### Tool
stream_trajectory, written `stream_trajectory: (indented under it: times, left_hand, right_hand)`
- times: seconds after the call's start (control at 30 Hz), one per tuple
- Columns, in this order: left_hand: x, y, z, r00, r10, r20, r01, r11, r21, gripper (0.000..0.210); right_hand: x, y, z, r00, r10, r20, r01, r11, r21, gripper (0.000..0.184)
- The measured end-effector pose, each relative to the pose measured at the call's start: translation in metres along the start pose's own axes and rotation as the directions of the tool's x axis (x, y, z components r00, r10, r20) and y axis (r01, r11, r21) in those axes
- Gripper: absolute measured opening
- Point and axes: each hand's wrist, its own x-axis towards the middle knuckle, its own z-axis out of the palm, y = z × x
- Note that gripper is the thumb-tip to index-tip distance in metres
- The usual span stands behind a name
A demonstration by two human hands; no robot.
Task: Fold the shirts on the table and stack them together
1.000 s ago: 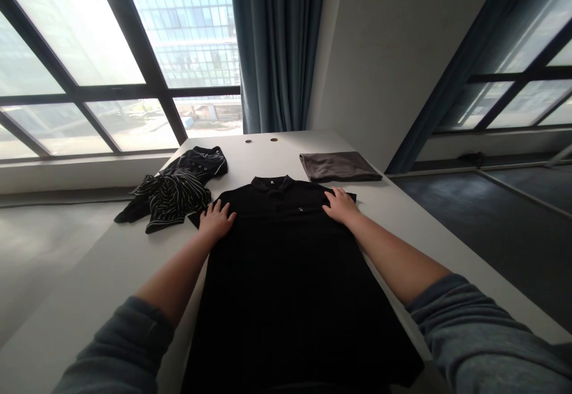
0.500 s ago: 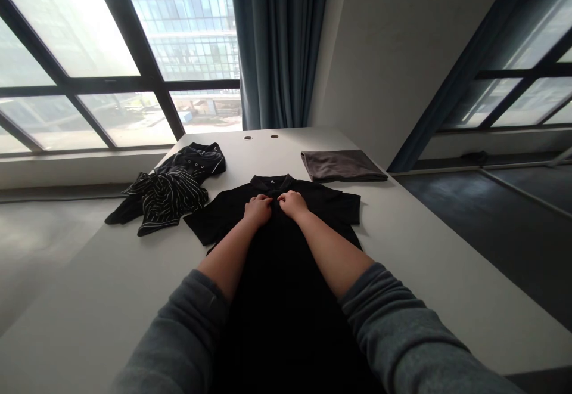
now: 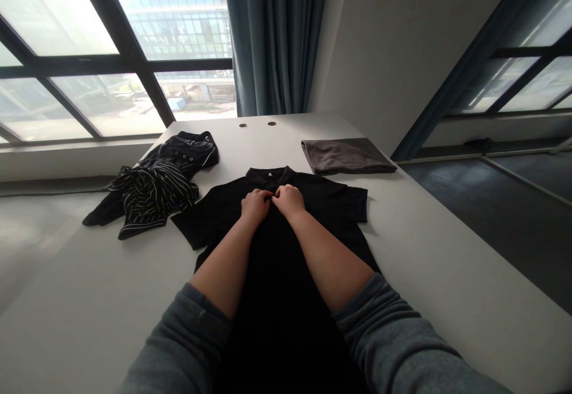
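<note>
A black short-sleeved polo shirt (image 3: 322, 188) lies spread flat on the white table (image 3: 429, 251), its collar toward the far end. Just below the collar, my left hand (image 3: 255, 204) pinches the front placket from the left. My right hand (image 3: 289, 201) pinches the same placket from the right, its fingertips almost touching those of the left. Whatever small part of the placket sits between the fingers is hidden. Both of my forearms reach over the body of the shirt.
Crumpled dark clothes (image 3: 156, 194), one of them striped, lie at the table's left edge. A folded grey-brown cloth (image 3: 346, 155) rests at the back right. Two round holes (image 3: 271, 123) pierce the far tabletop. Beyond hang blue curtains (image 3: 277, 42) beside a window.
My hands have come closer together at the placket, the right one shifting left. The view has tilted and moved slightly; the other clothes stay in place on the table.
</note>
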Motion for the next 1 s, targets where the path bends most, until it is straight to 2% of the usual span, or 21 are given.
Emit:
stream_trajectory:
  times: [0.17,0.37,0.5,0.8,1.0]
  left_hand:
    - [0.0005,0.0013,-0.0004,1.000,-0.006,0.012,0.006,1.000,-0.006,0.036]
    - [-0.0045,0.0037,-0.0037,0.999,-0.035,-0.039,0.037,0.998,0.056,0.033]
    - [-0.0047,0.0049,-0.0053,0.999,-0.038,-0.019,0.039,0.998,0.040,0.035]
    - [-0.0025,0.0047,-0.0025,0.999,-0.030,0.023,0.031,1.000,-0.005,0.039]
    - [-0.0016,0.0056,-0.0031,0.998,-0.050,0.032,0.050,0.999,-0.009,0.041]
  right_hand:
    - [0.0004,-0.0024,0.0031,1.000,-0.010,-0.012,0.011,1.000,0.014,0.019]
    - [0.0013,-0.0019,0.0015,1.000,-0.007,-0.018,0.007,1.000,-0.001,0.025]
    - [0.0016,-0.0025,-0.0007,1.000,-0.011,0.011,0.011,0.999,-0.030,0.033]
    - [0.0025,-0.0025,0.0031,1.000,0.026,-0.013,-0.025,0.999,0.028,0.022]
    - [0.0015,-0.0014,0.0046,0.998,-0.042,-0.050,0.045,0.996,0.074,0.022]
